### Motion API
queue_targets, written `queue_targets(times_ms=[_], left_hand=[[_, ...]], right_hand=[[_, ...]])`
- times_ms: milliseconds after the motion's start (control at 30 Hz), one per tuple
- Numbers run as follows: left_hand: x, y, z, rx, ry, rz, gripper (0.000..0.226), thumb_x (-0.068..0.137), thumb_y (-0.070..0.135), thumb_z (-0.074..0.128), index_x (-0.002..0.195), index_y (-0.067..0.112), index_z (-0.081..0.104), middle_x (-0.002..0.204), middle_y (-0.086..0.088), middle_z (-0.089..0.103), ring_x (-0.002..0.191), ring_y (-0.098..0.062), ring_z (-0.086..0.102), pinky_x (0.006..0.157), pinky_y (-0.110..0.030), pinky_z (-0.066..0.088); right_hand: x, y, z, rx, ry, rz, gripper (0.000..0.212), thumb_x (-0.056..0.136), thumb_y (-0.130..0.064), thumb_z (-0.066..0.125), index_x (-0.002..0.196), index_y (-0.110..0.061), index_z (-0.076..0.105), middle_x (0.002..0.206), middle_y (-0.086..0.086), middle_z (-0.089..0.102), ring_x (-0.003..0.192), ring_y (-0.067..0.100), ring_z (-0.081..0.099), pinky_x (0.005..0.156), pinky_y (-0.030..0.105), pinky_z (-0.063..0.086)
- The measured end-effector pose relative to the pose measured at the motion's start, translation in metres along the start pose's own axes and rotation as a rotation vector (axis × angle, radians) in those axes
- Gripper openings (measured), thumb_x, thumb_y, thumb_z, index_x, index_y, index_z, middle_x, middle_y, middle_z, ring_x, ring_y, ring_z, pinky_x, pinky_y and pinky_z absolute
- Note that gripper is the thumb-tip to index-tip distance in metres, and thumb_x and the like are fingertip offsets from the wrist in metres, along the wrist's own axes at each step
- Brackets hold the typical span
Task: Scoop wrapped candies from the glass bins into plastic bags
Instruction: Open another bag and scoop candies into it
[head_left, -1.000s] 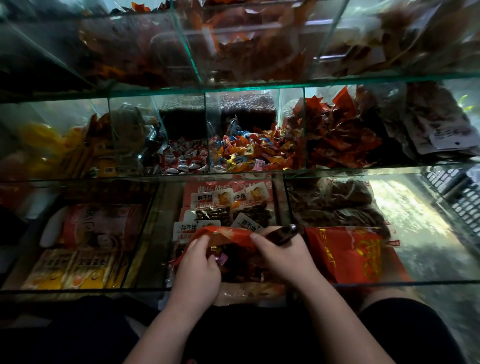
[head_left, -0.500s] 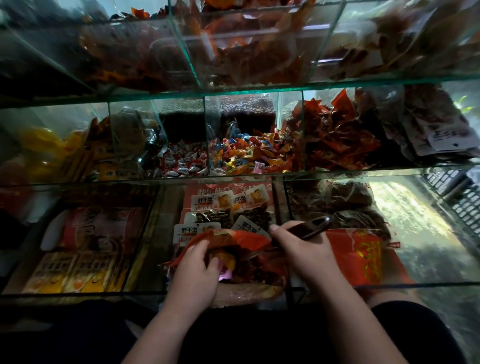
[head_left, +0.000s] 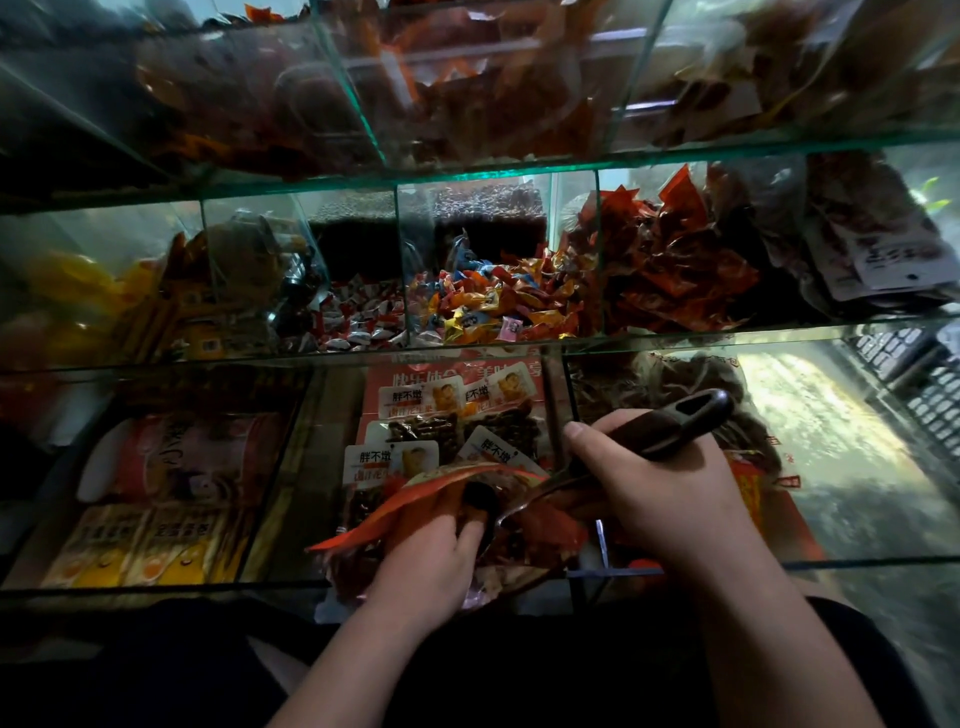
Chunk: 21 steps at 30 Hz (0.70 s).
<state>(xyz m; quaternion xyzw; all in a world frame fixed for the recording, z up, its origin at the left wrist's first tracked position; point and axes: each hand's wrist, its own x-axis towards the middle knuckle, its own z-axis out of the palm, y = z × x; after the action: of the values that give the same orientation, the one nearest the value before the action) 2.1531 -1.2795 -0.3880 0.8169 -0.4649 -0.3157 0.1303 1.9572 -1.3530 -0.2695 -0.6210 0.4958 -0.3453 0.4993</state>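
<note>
Left hand (head_left: 426, 561) has its fingers gripping the mouth of the thin red bag (head_left: 410, 493), down by the front edge of the bottom shelf. Right hand (head_left: 670, 499) is clenched round the dark handle of the scoop (head_left: 670, 421), metal bowl tipped into the bag. That film looks floppy and slick, so I'd hold it at the rim and keep it spread. The candies (head_left: 493, 306) in the middle bin (head_left: 574, 208) look light and slidey, probably easy to spill.

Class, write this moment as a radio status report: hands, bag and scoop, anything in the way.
Left hand grips bag at its mouth. Right hand grips scoop, tip at bag mouth. Nothing between them; glass divider close behind scoop.
</note>
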Motion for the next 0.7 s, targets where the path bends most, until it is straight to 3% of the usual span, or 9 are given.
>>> queue_targets(times_ms=[67,100,167,233,300,333,433,567,700], left_hand=[[0.000,-0.001,0.003,0.106,0.103,0.006,0.035,0.102,0.054,0.033,0.098,0.028,0.056,0.113,0.004,0.060,0.112,-0.018,0.055,0.103,-0.042,0.042],[-0.001,-0.001,0.005,0.168,0.182,0.016,0.036,0.102,0.052,0.031,0.111,0.027,0.056,0.131,-0.002,0.053,0.131,-0.024,0.044,0.115,-0.046,0.030],[-0.006,0.001,0.007,0.193,0.301,0.051,0.042,0.103,0.049,0.029,0.132,0.027,0.051,0.150,-0.005,0.039,0.145,-0.027,0.026,0.121,-0.047,0.015],[-0.009,0.002,0.007,0.087,0.296,0.138,0.034,0.104,0.046,0.033,0.127,0.032,0.053,0.134,0.003,0.052,0.134,-0.023,0.042,0.112,-0.042,0.032],[-0.012,0.003,0.004,-0.026,0.270,0.203,0.022,0.105,0.044,0.038,0.114,0.035,0.056,0.107,0.015,0.058,0.113,-0.016,0.057,0.089,-0.032,0.043],[-0.014,0.002,0.001,-0.061,0.277,0.224,0.026,0.104,0.043,0.040,0.119,0.032,0.059,0.108,0.017,0.057,0.113,-0.012,0.056,0.089,-0.029,0.042],[-0.018,0.004,-0.010,-0.107,0.426,0.268,0.043,0.104,0.040,0.046,0.141,0.021,0.056,0.138,0.012,0.051,0.134,-0.006,0.040,0.110,-0.026,0.031],[-0.028,0.018,-0.033,-0.192,0.662,0.438,0.032,0.095,0.033,0.061,0.125,0.025,0.068,0.130,0.021,0.054,0.125,0.010,0.042,0.104,-0.007,0.028],[-0.017,0.035,-0.063,-0.214,0.770,0.566,0.024,0.088,0.023,0.068,0.111,0.017,0.074,0.122,0.011,0.062,0.119,-0.004,0.055,0.105,-0.013,0.038]], right_hand=[[-0.004,-0.005,-0.002,0.027,-0.030,-0.019,0.020,0.092,-0.035,0.073,0.073,-0.031,0.076,0.064,-0.004,0.076,0.059,0.008,0.075,0.049,0.016,0.055],[-0.004,-0.006,-0.003,0.059,-0.046,-0.020,0.018,0.092,-0.035,0.072,0.075,-0.030,0.076,0.067,-0.001,0.077,0.062,0.012,0.077,0.051,0.022,0.059],[-0.007,-0.008,-0.005,0.057,-0.058,-0.029,0.016,0.092,-0.038,0.071,0.079,-0.032,0.077,0.071,-0.001,0.078,0.066,0.016,0.078,0.055,0.031,0.060],[-0.011,-0.012,-0.008,0.020,-0.063,-0.078,0.015,0.091,-0.042,0.070,0.082,-0.033,0.077,0.072,-0.002,0.078,0.067,0.014,0.078,0.060,0.033,0.060],[-0.012,-0.015,-0.009,0.085,-0.054,-0.069,0.015,0.093,-0.040,0.070,0.082,-0.031,0.076,0.070,-0.001,0.078,0.067,0.014,0.078,0.059,0.031,0.060],[-0.011,-0.017,-0.008,0.116,-0.066,-0.037,0.019,0.094,-0.038,0.069,0.080,-0.026,0.076,0.072,0.002,0.079,0.069,0.018,0.079,0.059,0.029,0.061],[-0.017,-0.014,-0.013,0.242,-0.163,0.083,0.038,0.101,-0.023,0.062,0.066,-0.009,0.064,0.095,0.021,0.079,0.091,0.035,0.078,0.056,0.012,0.054],[-0.015,-0.036,-0.015,0.411,-0.030,-0.011,0.039,0.097,-0.020,0.063,0.062,-0.034,0.073,0.067,0.007,0.077,0.055,0.027,0.076,0.048,0.028,0.058],[-0.014,-0.046,-0.019,0.527,0.022,-0.130,0.020,0.082,-0.030,0.078,0.063,-0.032,0.073,0.068,0.002,0.078,0.057,0.030,0.076,0.051,0.030,0.060]])
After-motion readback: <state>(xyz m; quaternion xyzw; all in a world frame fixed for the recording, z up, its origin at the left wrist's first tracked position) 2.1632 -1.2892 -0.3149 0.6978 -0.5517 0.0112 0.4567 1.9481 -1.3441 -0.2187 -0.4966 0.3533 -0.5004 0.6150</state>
